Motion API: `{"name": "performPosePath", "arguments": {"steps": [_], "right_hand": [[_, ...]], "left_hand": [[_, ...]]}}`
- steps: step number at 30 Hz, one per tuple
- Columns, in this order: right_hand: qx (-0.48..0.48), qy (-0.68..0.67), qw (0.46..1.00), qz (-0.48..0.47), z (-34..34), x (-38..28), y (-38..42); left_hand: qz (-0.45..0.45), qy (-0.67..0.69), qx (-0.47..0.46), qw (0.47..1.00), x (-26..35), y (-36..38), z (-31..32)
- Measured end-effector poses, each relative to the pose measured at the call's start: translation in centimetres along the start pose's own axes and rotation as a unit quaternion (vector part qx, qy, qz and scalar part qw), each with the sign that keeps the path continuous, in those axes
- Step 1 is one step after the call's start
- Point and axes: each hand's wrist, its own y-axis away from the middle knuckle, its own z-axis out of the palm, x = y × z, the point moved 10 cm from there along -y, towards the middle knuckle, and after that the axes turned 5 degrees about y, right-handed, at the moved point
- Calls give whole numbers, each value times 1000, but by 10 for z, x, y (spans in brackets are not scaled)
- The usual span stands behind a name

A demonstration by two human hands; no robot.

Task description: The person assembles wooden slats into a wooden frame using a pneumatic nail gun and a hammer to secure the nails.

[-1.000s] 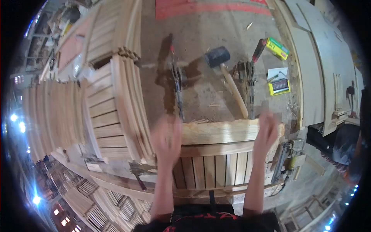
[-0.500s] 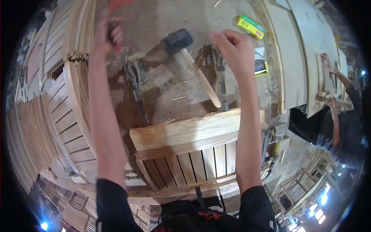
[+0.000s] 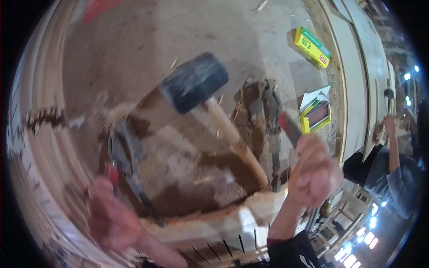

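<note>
My right hand (image 3: 315, 172) is closed around a dark, stick-like piece with a red end (image 3: 289, 127), pointing up and left. My left hand (image 3: 111, 214), blurred, is curled at lower left with a small red-ended piece (image 3: 111, 173) sticking up from it; its kind is unclear. Between and beyond both hands lies a mallet (image 3: 194, 82) with a black head and wooden handle. A metal clamp (image 3: 123, 149) sits just beyond my left hand, another clamp (image 3: 271, 107) left of my right hand. The slatted wooden panel (image 3: 214, 232) lies nearest to my body.
A yellow-green box (image 3: 313, 47) lies at upper right. Below it is an opened box (image 3: 316, 115) with dark strips inside. Stacked wooden frames (image 3: 44, 98) line the left. Pale boards (image 3: 362, 67) run along the right, where another person (image 3: 393, 174) works.
My view has tipped forward and closer to the mallet. Both hands now appear lower in view, and the right hand, bare-looking before, shows a red-ended piece.
</note>
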Motion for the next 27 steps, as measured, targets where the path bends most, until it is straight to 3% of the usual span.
{"name": "performPosePath", "arguments": {"steps": [2,3,4,6,7,8,10,11,12,14,15,16,17,18,20,22,24,26,27], "right_hand": [[-18,-48,993,-106,-10,-9,25],[22,-22,990,-137,-14,-4,33],[32,6,992,-120,-14,-7,28],[50,60,993,-85,-16,-17,21],[35,64,997,36,-19,-1,25],[41,23,987,153,-27,3,33],[97,172,977,77,-90,-58,50],[124,248,960,45,-126,-82,69],[158,289,938,106,-176,-74,103],[213,410,850,251,-275,-57,177],[189,467,809,304,-312,-25,216],[106,534,760,355,-329,0,240],[22,591,701,399,-339,21,258],[26,593,704,390,-346,30,263],[24,597,708,376,-349,44,267],[-15,561,727,395,-359,67,267],[-33,527,755,389,-359,67,269],[-37,495,793,354,-360,52,262],[-7,333,880,339,-358,57,264]], "left_hand": [[19,11,0,1000,-10,24,-17],[46,-61,1,997,-10,32,-14],[63,-121,-10,991,-5,38,-4],[-130,-108,-21,985,-36,36,-14],[-213,-113,-19,970,-32,34,-14],[-179,-185,-65,964,9,25,5],[-99,-326,-150,928,91,23,38],[-95,-273,-148,946,128,32,40],[-97,-224,-145,959,164,50,30],[-256,-358,-146,886,190,108,-47],[-283,-364,-67,885,202,138,-90],[-308,-366,11,878,205,175,-136],[-261,-409,-2,874,202,217,-189],[-214,-454,-14,865,198,244,-227],[-236,-515,-12,824,207,273,-233],[-190,-515,-5,836,187,307,-250],[-322,-460,101,821,149,339,-290],[-240,-602,-47,760,140,325,-280],[-290,-571,-73,765,160,308,-241]]}}
